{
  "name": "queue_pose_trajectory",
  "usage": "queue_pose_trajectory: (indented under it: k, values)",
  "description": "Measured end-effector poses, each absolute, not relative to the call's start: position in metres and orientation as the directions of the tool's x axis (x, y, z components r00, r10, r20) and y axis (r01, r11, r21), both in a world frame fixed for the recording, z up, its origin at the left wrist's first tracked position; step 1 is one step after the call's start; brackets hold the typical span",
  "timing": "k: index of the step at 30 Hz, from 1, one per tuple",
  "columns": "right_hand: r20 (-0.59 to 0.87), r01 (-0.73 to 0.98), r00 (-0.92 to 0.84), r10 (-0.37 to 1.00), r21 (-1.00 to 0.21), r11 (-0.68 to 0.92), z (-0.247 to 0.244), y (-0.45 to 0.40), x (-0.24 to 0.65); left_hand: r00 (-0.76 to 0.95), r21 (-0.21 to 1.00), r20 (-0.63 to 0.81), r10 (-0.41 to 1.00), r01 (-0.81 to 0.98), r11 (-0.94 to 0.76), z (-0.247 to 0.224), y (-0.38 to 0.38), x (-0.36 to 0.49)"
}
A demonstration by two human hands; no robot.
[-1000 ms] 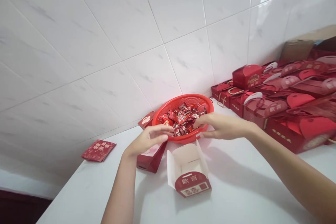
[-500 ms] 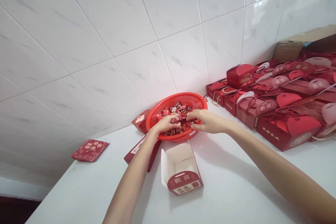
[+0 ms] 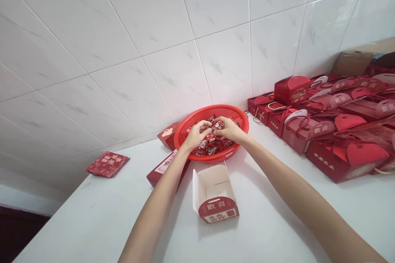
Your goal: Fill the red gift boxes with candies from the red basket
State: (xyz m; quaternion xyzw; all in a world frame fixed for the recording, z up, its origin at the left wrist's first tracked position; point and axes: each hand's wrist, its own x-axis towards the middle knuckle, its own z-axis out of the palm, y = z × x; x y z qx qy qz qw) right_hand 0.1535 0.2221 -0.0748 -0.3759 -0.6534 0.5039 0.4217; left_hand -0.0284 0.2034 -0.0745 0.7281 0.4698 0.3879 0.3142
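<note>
Several wrapped candies [image 3: 210, 148], red and brown, lie in a red plastic basket [image 3: 188, 122] against the tiled wall. Over them my left hand [image 3: 198, 134] curls its thumb and fingers around candies at the basket's middle. Facing it closely, my right hand [image 3: 230, 129] has its fingers bent round candies too; the fingertips partly hide what each hand grips. In front of the basket an open red-and-white gift box [image 3: 216, 197] stands on the white table, its inside bare.
Many folded red gift boxes [image 3: 336, 156] fill the right side, with a cardboard box [image 3: 352, 62] behind. A flat red packet [image 3: 108, 164] lies at the left. Red boxes [image 3: 159, 170] lie beside my left forearm, one [image 3: 168, 136] partly behind the basket.
My right hand has moved left and farther into the basket, closer to my left hand. The fingers of both hands have drawn in around candies. The view has shifted slightly.
</note>
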Motion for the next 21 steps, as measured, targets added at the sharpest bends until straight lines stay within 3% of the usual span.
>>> queue_pose_trajectory:
  k: [3,9,15,21]
  values:
    - [0.12,-0.035,-0.296,0.947,-0.993,0.115,-0.077,0.224,0.152,0.281,0.795,0.233,0.931,0.497,-0.349,-0.076,0.203,-0.029]
    - [0.092,-0.223,-0.159,0.983,-0.973,0.055,-0.071,0.224,0.157,0.392,0.609,-0.069,0.917,0.745,-0.273,-0.084,0.206,-0.031]
    - [0.095,-0.317,-0.181,0.979,-0.948,0.033,-0.069,0.221,0.155,0.303,0.326,-0.173,0.937,0.916,-0.236,-0.086,0.219,-0.041]
    - [0.073,-0.364,-0.268,0.961,-0.931,-0.031,-0.069,0.223,0.155,0.325,0.121,-0.287,0.901,0.946,-0.302,-0.085,0.237,-0.033]
